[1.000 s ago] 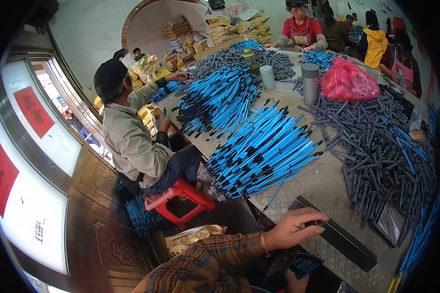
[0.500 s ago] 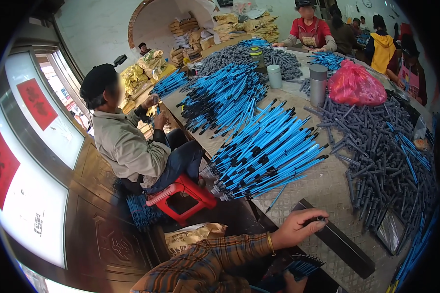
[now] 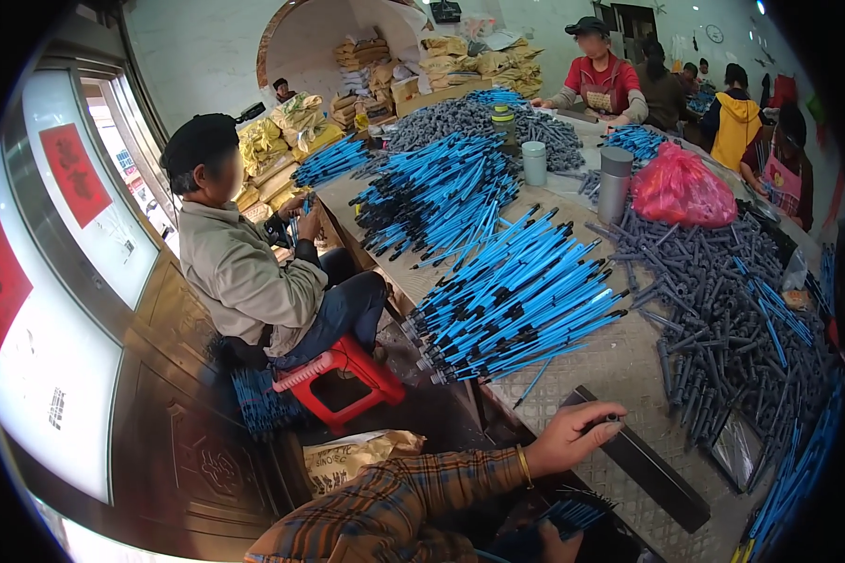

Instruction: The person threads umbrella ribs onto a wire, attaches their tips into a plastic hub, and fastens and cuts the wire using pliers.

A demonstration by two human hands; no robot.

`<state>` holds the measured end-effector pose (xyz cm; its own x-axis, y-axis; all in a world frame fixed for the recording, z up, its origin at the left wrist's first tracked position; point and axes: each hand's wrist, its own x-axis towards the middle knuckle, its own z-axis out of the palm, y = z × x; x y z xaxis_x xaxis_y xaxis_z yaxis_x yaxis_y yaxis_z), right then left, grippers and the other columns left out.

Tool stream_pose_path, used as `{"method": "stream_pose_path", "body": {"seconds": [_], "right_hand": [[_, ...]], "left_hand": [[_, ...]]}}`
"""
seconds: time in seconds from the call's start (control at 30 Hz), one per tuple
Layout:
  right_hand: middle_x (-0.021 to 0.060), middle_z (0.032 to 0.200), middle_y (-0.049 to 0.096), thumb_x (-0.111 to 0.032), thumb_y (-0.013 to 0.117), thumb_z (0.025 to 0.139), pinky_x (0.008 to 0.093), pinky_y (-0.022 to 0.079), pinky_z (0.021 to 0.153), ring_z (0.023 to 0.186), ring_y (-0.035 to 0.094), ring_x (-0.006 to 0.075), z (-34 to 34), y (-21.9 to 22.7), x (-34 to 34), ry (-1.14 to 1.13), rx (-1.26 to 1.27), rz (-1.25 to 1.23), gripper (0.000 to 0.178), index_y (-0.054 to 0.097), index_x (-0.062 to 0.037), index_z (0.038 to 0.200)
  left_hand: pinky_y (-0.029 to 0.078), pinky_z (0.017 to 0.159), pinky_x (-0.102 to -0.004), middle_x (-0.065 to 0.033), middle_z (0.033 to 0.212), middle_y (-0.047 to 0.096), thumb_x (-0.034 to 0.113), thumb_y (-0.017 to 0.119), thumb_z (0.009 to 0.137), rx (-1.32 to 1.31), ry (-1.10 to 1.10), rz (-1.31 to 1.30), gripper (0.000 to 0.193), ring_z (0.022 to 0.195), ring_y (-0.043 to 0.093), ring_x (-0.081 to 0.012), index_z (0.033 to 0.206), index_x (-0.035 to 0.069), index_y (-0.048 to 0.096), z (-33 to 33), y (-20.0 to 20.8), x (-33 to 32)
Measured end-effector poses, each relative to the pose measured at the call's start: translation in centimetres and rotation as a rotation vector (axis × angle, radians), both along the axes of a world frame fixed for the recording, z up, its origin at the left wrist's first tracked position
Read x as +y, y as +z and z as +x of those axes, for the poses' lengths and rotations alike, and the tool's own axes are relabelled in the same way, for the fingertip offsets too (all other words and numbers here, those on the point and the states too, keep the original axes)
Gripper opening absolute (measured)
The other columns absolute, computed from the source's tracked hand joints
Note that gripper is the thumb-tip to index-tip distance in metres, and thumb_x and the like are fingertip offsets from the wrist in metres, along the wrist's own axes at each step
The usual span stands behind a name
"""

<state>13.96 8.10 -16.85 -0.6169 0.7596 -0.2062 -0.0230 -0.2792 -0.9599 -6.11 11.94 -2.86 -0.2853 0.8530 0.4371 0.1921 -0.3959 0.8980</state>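
Observation:
My left hand [image 3: 573,439], in a plaid sleeve [image 3: 469,474], is closed around a small dark grey plastic tube [image 3: 614,418], whose open end shows between thumb and fingers. It rests at the upper end of a long dark bar [image 3: 643,469] lying on the table [image 3: 596,366]. Low in the view, below the table edge, my right hand [image 3: 559,544] is beside a cluster of thin blue rods [image 3: 577,511] with dark tips. Shadow and the frame edge hide most of its fingers, so its grip is unclear.
Bundled blue rods [image 3: 526,300] with black ends lie left of the bar. Grey plastic tubes [image 3: 714,328] heap at right below a pink bag [image 3: 683,188], near a steel flask [image 3: 614,183]. A co-worker [image 3: 253,253] sits left on a red stool [image 3: 343,380]; another [image 3: 601,80] sits across.
The view has shifted slightly, so the room sits a little lower in it. My left hand keeps the grey tube at the bar. My right hand has moved slightly left among the rods.

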Motion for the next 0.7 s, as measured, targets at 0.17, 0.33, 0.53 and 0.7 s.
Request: {"method": "stream_pose_path", "body": {"seconds": [0.17, 0.33, 0.53, 0.7], "right_hand": [[0.0086, 0.093, 0.065, -0.003, 0.060, 0.084, 0.0297, 0.045, 0.066, 0.074, 0.057, 0.0131, 0.4, -1.7, 0.0, 0.005, 0.019, 0.078, 0.020, 0.064, 0.0055, 0.101], [0.0098, 0.097, 0.065, -0.003, 0.059, 0.085, 0.0297, 0.046, 0.069, 0.078, 0.058, 0.0138, 0.2, -0.1, 0.4, 0.114, -0.011, 0.196, 0.021, 0.063, 0.0055, 0.103], [0.0099, 0.100, 0.064, -0.004, 0.059, 0.085, 0.0297, 0.046, 0.071, 0.081, 0.059, 0.0143, 0.9, -2.7, 0.1, 0.109, -0.052, 0.431, 0.022, 0.062, 0.0049, 0.105], [0.0100, 0.100, 0.063, -0.005, 0.059, 0.085, 0.0302, 0.046, 0.071, 0.085, 0.059, 0.0157, 0.4, -0.9, 0.1, 0.045, -0.089, 0.053, 0.023, 0.062, 0.0047, 0.106]], "left_hand": [[0.046, 0.071, -0.0289, -0.0124, 0.095, 0.059, 0.018, 0.053, 0.090, 0.019, 0.024, -0.004, 0.026, 0.081, 0.059, -0.0202, 0.108, 0.001, 0.054, 0.2, 0.2, 0.0], [0.046, 0.071, -0.0294, -0.0128, 0.094, 0.059, 0.019, 0.053, 0.090, 0.047, 0.040, 0.005, 0.026, 0.081, 0.059, -0.0211, 0.108, 0.000, 0.054, 0.1, 0.1, 0.0], [0.047, 0.067, -0.0276, -0.0084, 0.093, 0.062, 0.021, 0.052, 0.091, 0.120, 0.057, 0.025, 0.029, 0.077, 0.059, -0.0153, 0.113, 0.002, 0.054, 0.2, 0.0, -0.1], [0.047, 0.066, -0.0280, -0.0089, 0.092, 0.062, 0.022, 0.052, 0.091, 0.149, 0.075, 0.044, 0.030, 0.075, 0.059, -0.0157, 0.113, 0.002, 0.054, 0.1, -0.1, 0.1]]}}
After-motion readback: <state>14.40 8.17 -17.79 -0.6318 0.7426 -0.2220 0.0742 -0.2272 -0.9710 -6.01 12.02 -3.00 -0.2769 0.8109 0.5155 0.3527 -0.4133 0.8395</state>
